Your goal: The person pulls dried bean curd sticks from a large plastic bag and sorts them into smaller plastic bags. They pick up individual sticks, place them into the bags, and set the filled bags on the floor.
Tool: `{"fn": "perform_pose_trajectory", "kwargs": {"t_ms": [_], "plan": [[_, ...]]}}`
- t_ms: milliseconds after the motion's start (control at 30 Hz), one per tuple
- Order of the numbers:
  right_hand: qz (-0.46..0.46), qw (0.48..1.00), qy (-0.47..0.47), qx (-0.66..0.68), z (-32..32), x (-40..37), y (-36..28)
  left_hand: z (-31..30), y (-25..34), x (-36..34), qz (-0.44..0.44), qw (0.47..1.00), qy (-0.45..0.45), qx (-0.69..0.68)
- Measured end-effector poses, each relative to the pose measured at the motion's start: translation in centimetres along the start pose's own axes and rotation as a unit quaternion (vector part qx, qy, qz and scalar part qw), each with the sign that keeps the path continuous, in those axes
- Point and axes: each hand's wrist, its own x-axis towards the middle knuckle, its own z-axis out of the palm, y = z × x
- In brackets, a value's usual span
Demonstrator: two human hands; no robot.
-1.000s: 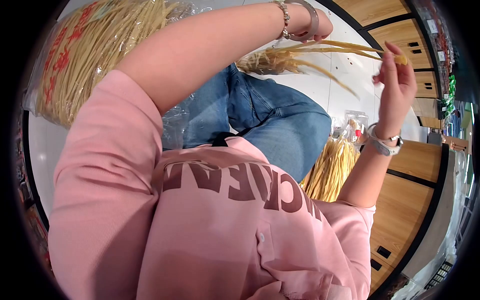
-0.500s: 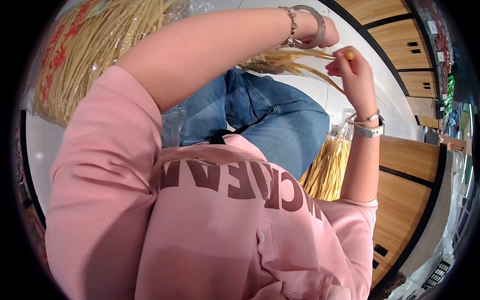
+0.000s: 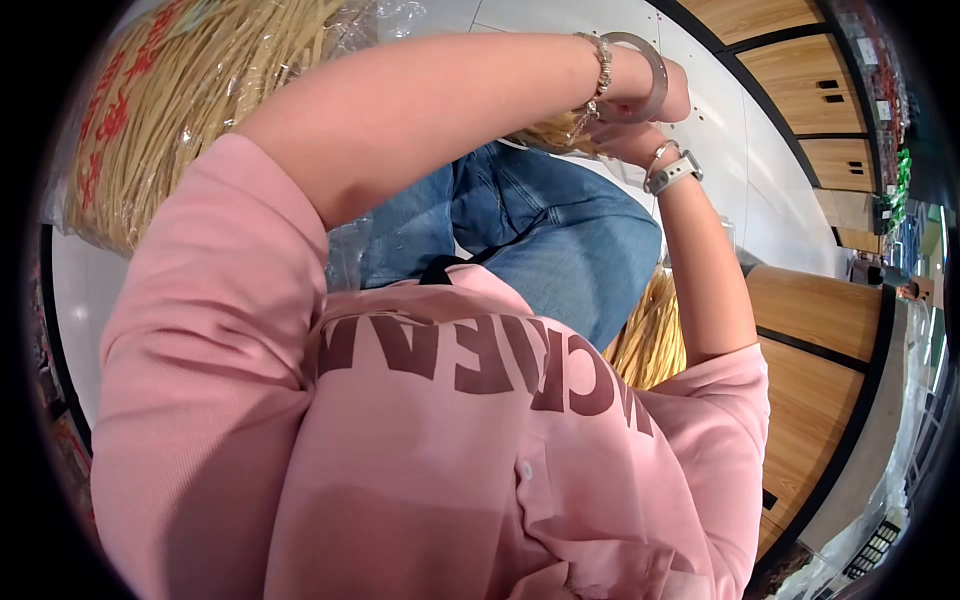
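Observation:
My left hand [image 3: 674, 92], with a bead bracelet and a pale bangle at its wrist, is curled at the top right. Its fingers point away from me, and what they hold, if anything, is hidden. Right beside it, partly behind the left wrist, is my right hand [image 3: 630, 143], wearing a white-strapped watch. Its fingers are mostly covered. A bundle of long yellowish dried strips [image 3: 548, 132] lies under and beside both hands, beyond my knees. The left forearm and bracelet block part of that bundle.
A large clear bag of yellowish dried strips [image 3: 190, 120] with red lettering stands at the upper left. More golden strips [image 3: 650, 335] in plastic lie by my right knee. Wooden cabinets [image 3: 800, 90] with black edges line the right side. Dark specks dot the pale floor [image 3: 725, 130].
My right hand has moved left and in against my left wrist; the strips it pinched and drew out are no longer seen stretched to it. My left hand has shifted slightly right and down.

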Motion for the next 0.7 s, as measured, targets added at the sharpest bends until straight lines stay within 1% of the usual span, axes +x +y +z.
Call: {"fn": "perform_pose_trajectory", "kwargs": {"t_ms": [33,67,133,200,267,333,367,433,500,533,567,600,633,667,700], "plan": [[0.016,0.999,-0.011,0.039,-0.1,0.4,-0.4,0.2,0.0,-0.1,0.002,1.000,0.003,-0.030],[0.032,0.996,-0.023,0.079,-0.1,0.6,-0.6,0.4,0.1,-0.2,-0.001,1.000,-0.001,-0.028],[0.084,0.995,-0.040,0.042,0.2,0.7,-0.8,0.7,0.3,0.1,-0.005,1.000,-0.008,-0.022],[0.110,0.993,-0.045,0.017,0.5,0.7,-0.8,1.6,-0.1,0.1,0.062,0.990,-0.002,0.123],[0.112,0.993,-0.038,0.003,0.8,0.5,-1.1,2.0,0.0,0.2,0.071,0.987,-0.008,0.145],[0.112,0.993,-0.031,-0.012,1.2,0.2,-1.4,1.4,1.2,-1.8,0.023,0.998,-0.024,0.045],[0.111,0.993,-0.028,-0.020,1.5,0.2,-1.5,1.5,0.9,-1.4,0.039,0.998,-0.026,0.046],[0.080,0.996,-0.018,-0.028,2.3,0.3,-0.8,1.5,0.2,-0.8,0.071,0.996,-0.029,0.051],[0.021,0.999,-0.006,-0.029,3.2,-0.1,1.1,0.4,-0.1,-0.9,0.033,0.997,-0.064,0.009],[-0.065,0.992,0.107,-0.003,2.4,-0.5,0.7,-0.1,-0.3,-0.9,0.014,0.997,-0.080,-0.012],[-0.006,1.000,0.019,0.025,1.1,-1.2,0.6,-0.4,-0.5,-0.9,0.013,0.997,-0.077,-0.016],[0.055,0.995,-0.070,0.051,-1.1,-2.1,0.1,-0.7,-0.8,-0.5,0.012,0.997,-0.073,-0.020],[0.115,0.978,-0.157,0.077,-2.6,-3.1,-0.4,-0.8,-0.9,-0.3,0.012,0.997,-0.070,-0.025],[0.102,0.983,-0.095,0.116,-3.3,-4.6,-0.6,-1.2,-0.9,-0.8,0.006,0.996,-0.060,-0.061],[0.086,0.984,-0.033,0.154,-3.9,-6.3,-0.7,-1.4,-1.0,-1.0,0.003,0.996,-0.060,-0.068]]}}
